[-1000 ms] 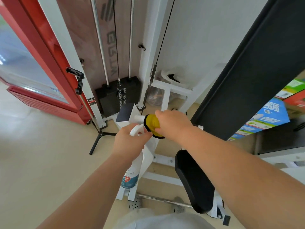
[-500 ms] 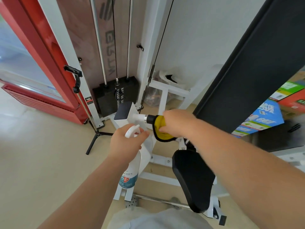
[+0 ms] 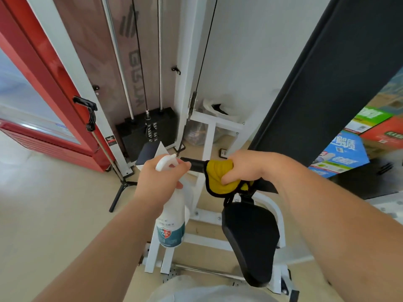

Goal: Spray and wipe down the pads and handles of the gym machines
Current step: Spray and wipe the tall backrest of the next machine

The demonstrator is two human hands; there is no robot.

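Observation:
My left hand grips the neck of a white spray bottle with a teal label, its body hanging down. My right hand presses a yellow cloth around a black machine handle; the bare end of the handle sticks out to the left, just touching the bottle's trigger head. A black seat pad on the white machine frame lies below my right hand. A long black back pad slants up to the right.
A weight stack with chrome guide rods and cable stands behind the handle. A red-framed glass cabinet is at left, a black tripod foot on the beige floor. Colourful cartons sit at right.
My right hand has slid the yellow cloth to the right along the handle, uncovering more of its black end. The left hand with the bottle has stayed close by.

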